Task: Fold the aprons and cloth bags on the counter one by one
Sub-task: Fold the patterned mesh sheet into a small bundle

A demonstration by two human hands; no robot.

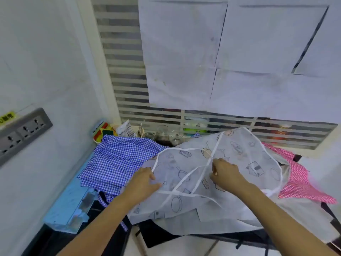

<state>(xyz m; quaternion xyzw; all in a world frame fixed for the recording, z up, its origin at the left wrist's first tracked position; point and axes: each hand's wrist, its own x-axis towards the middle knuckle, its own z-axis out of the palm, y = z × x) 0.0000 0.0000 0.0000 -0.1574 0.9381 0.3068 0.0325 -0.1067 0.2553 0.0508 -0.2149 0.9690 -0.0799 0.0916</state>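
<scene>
A thin white apron (238,163) printed with kitchen drawings lies spread over the counter, its white straps crossing on top. My left hand (143,183) rests on its left edge, with the fingers lying on the fabric beside a strap. My right hand (224,172) pinches one white strap near the apron's middle. A blue checked cloth (118,159) lies folded to the left. A pink checked cloth (299,178) pokes out from under the apron on the right.
Glass jars (163,134) and small packets (106,131) stand at the back of the counter below a slatted window. A wall socket strip (20,132) is on the left wall. A blue plastic-covered ledge (72,198) runs along the left.
</scene>
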